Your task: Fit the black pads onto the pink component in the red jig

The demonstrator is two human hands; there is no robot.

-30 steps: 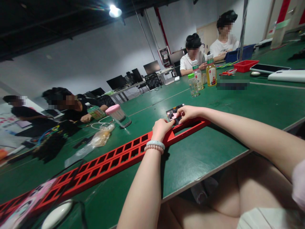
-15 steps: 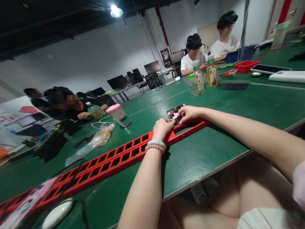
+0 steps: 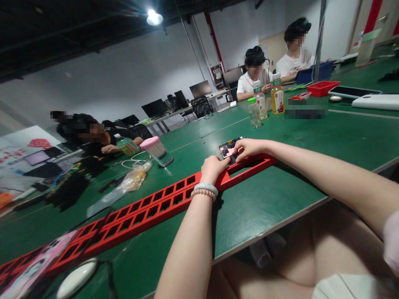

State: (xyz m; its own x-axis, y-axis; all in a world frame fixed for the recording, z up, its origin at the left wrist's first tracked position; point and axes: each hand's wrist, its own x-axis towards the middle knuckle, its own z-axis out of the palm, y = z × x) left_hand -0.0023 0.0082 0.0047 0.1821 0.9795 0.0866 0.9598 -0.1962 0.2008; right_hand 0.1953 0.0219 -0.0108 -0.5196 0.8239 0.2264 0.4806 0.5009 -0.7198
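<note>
A long red slotted rack (image 3: 149,207) runs across the green table (image 3: 280,195) from my left. My left hand (image 3: 212,168) grips its top edge, and my right hand (image 3: 247,147), just beside it, pinches a small dark component (image 3: 227,148) at the rack's far end.

Long green tables (image 3: 311,137) fill a grey-walled room (image 3: 124,79); ceiling lamp (image 3: 155,18) overhead, monitors (image 3: 199,88) on a far desk
</note>
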